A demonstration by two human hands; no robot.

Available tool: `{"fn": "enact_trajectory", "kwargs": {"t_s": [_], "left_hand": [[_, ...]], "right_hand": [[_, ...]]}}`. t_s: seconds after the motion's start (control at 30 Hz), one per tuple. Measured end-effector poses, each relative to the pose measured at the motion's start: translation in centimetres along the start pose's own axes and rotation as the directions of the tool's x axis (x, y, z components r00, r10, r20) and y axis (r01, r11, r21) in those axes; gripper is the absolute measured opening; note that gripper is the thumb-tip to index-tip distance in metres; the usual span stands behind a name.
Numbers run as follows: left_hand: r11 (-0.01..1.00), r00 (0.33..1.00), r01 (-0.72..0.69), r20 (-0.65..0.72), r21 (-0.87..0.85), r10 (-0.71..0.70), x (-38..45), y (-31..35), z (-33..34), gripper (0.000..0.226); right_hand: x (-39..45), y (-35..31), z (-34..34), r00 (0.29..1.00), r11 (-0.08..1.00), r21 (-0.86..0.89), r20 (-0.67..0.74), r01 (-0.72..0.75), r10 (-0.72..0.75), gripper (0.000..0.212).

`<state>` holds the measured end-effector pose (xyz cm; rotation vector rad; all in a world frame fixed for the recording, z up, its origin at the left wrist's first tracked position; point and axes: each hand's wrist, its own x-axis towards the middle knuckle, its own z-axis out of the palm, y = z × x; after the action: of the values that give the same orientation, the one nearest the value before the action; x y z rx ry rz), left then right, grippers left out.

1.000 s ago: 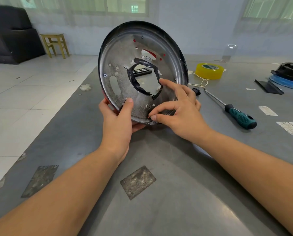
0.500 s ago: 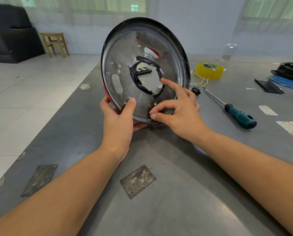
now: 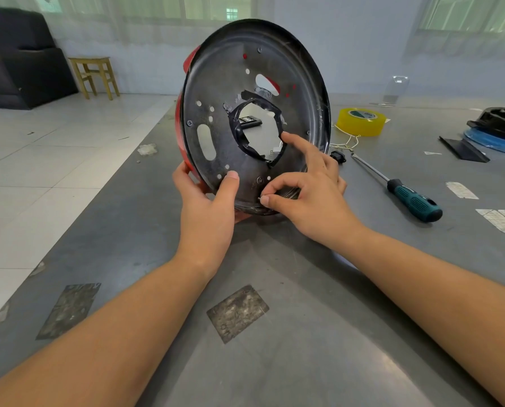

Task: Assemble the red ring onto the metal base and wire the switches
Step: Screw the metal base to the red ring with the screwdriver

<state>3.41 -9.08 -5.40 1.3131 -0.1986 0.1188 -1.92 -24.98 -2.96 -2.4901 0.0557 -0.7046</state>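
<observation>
Two hands on the metal base (image 3: 301,92), which stands on edge on the grey table (image 3: 318,333).

My left hand (image 3: 207,212) grasps the lower rim, thumb pressed flat on the inner face and fingers wrapped behind, where the red ring (image 3: 182,133) shows along the left edge, seated against the back of the base. My right hand (image 3: 312,201) pinches something very small, too small to tell what, between thumb and a curled finger at the bottom rim, while its index finger stretches up to touch the taped edge of the centre hole. Near my right hand lie a small black switch (image 3: 337,157), a green-handled screwdriver (image 3: 404,190) and a roll of yellow tape (image 3: 361,121).
</observation>
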Motion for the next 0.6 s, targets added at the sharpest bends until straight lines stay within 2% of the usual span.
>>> {"fn": "enact_trajectory", "kwargs": {"t_s": [0.37, 0.6], "left_hand": [[0.990, 0.996, -0.089, 0.031, 0.108, 0.086, -0.06, -0.41, -0.05, 0.068], [0.989, 0.994, -0.108, 0.030, 0.100, 0.106, -0.23, -0.37, 0.02, 0.067]], "right_hand": [[-0.41, -0.57, 0.38, 0.996, 0.995, -0.058, -0.056, -0.076, 0.073, 0.005], [-0.63, -0.63, 0.66, 0.986, 0.986, -0.049, -0.062, -0.157, 0.153, 0.006]]}}
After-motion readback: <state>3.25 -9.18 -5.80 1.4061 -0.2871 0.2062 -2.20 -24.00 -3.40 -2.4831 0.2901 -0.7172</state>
